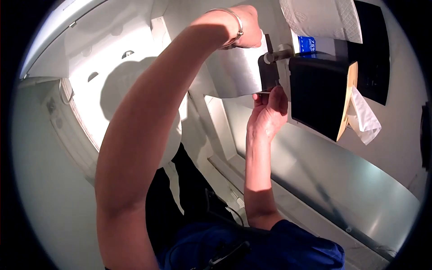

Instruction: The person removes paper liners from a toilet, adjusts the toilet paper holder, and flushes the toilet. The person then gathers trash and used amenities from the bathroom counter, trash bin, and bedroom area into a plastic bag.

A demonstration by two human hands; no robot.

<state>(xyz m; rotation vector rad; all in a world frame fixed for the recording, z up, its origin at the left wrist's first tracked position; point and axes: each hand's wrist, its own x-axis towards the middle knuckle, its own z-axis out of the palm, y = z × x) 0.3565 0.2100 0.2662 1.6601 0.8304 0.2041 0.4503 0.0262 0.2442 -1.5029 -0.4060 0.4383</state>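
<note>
A shiny silver panel (238, 72) with a dark strip (268, 72) along its right side is between my hands. My left hand (248, 26) is closed at the panel's far end, its fingertips mostly hidden behind the wrist and knuckles. A metal bangle (238, 30) circles that wrist. From below, my right hand (270, 105) pinches the near edge by the dark strip, thumb and fingers closed. A grey bracket arm (281, 53) stands right beside the strip; whether it joins the panel I cannot tell.
A black tissue box (315, 96) with a wood-coloured side and a tissue (362, 114) sticking out is to the right. Above it are a blue-labelled pack (307, 44) and a white paper roll (321, 18). A white toilet (135, 90) stands left, a frosted panel (333, 180) lower right.
</note>
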